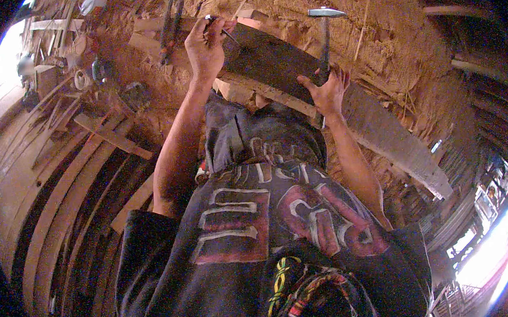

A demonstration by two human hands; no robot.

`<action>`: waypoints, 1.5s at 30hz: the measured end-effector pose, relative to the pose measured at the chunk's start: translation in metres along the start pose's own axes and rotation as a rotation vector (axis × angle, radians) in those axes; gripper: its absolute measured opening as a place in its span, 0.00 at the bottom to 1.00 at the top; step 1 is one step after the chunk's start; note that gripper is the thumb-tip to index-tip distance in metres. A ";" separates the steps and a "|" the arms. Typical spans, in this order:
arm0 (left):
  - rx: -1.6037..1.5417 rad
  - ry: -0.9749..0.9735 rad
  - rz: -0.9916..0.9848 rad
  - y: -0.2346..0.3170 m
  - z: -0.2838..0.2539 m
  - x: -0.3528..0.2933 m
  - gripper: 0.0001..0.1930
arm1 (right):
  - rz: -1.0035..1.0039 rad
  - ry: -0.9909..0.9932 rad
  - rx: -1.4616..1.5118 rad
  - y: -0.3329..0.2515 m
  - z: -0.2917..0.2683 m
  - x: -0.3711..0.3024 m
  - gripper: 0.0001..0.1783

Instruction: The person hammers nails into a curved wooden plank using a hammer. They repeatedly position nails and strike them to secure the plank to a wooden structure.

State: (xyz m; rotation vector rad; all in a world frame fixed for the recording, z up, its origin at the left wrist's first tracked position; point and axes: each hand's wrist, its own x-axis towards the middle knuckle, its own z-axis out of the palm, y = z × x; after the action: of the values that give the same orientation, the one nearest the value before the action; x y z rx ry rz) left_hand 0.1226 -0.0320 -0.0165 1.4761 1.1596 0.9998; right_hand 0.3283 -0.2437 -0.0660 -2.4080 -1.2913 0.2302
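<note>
My left hand is closed around a slim dark rod-like tool, held at a slant; whether it is a chisel or a punch I cannot make out. Its lower end points at the upper face of a long dark wooden plank, close to the plank's far left end. In my right hand is a hammer, gripped by the handle above the plank. The metal hammer head is raised, away from the rod. Part of the handle is hidden by my fingers.
Pale wood blocks sit under the plank's near edge. Sawdust and shavings cover the ground. Long boards lie on the left, near a dark machine-like object. Two dark bars stand beyond my left hand.
</note>
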 end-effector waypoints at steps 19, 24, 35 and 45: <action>0.031 -0.133 0.249 -0.032 0.010 -0.010 0.06 | -0.105 -0.215 0.282 -0.050 -0.082 0.011 0.24; 0.103 -0.162 0.320 -0.069 0.004 -0.014 0.08 | -0.462 -0.173 0.235 -0.115 -0.125 0.033 0.23; -0.110 -0.163 0.392 -0.103 0.023 -0.004 0.06 | -0.622 -0.295 -0.304 -0.128 -0.138 0.066 0.25; -0.277 -0.197 0.345 -0.106 0.046 -0.003 0.07 | -0.541 -0.672 -0.277 -0.101 -0.158 0.089 0.26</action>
State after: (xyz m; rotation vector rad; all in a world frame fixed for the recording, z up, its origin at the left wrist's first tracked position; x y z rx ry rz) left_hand 0.1471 -0.0362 -0.1289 1.5362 0.6095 1.1638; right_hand 0.3528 -0.1618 0.1227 -2.1412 -2.3454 0.7863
